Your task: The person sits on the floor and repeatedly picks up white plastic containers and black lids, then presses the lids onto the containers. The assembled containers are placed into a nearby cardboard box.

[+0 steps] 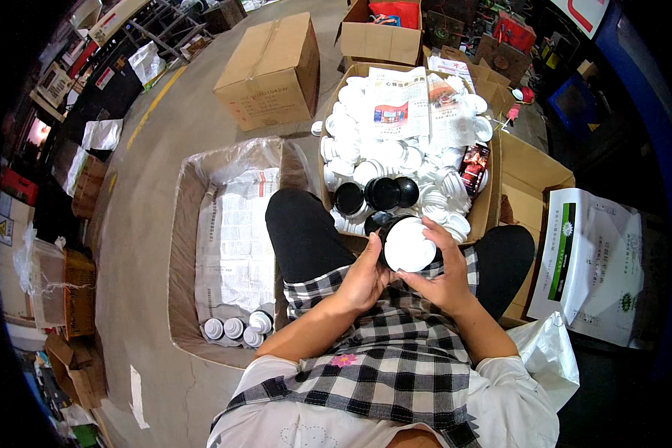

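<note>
Both my hands hold one black can with a white cap (pixel 407 244) above my lap. My left hand (pixel 364 280) grips it from the left side, and my right hand (pixel 444 272) wraps it from below and the right, thumb on the white cap. Just beyond sits an open cardboard box (pixel 493 200) heaped with white caps (pixel 366 145), with a few black cans (pixel 381 193) at its near edge and newspaper sheets (pixel 418 101) on top.
To my left stands a plastic-lined cardboard box (pixel 183 246) with newspaper on its bottom and several capped cans (pixel 235 328) in its near corner. A closed carton (pixel 272 71) stands further off. A white printed bag (pixel 593 261) lies on my right. Cluttered shelves lie to the left.
</note>
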Tool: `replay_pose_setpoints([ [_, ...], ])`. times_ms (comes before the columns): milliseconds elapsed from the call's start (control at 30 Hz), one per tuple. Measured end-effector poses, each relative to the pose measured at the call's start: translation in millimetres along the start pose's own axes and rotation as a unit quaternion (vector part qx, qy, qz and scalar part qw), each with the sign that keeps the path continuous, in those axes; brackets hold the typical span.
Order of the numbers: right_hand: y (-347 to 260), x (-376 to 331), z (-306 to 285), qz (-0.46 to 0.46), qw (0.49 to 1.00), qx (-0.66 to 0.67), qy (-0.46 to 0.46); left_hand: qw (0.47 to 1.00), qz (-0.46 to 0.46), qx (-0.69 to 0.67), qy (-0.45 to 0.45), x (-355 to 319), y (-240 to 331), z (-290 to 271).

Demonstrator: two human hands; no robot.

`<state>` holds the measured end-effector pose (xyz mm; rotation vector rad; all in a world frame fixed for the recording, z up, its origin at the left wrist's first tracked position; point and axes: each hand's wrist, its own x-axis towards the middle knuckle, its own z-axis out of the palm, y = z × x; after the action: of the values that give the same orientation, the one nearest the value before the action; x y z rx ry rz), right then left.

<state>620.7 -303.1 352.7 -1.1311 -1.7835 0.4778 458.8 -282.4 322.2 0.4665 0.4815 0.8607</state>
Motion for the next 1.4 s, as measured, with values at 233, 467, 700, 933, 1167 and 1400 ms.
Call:
replay_pose_setpoints([
  [233, -0.3, 0.4, 1.3, 0.010, 1.000, 0.002, -0.011, 0.999, 0.005, 0.039, 0.023, -4.3, 2.3, 7.5],
  [467, 14.3, -6.1, 8.5, 0.007, 0.999, 0.030, -0.028, 0.942, 0.137, 0.304, 0.031, -0.4, -1.5, 3.4],
  [700, 43.4, -6.7, 21.1, 0.196, 0.947, 0.253, 0.034, 0.900, 0.197, 0.388, 0.036, 1.4, -27.1, 1.8],
  [933, 64.6, -23.2, 45.2, 0.293, 0.903, 0.295, 0.106, 0.842, 0.245, 0.470, 0.096, 5.5, -49.4, -9.3],
  [1167, 91.2, -31.0, 56.6, 0.352, 0.896, 0.267, 0.041, 0.827, 0.236, 0.497, 0.118, 13.1, -53.4, -32.4],
  [1400, 220.1, 9.6, 3.3, 0.327, 0.944, -0.001, -0.040, 0.828, 0.351, 0.267, 0.346, -37.7, 67.1, -80.9],
])
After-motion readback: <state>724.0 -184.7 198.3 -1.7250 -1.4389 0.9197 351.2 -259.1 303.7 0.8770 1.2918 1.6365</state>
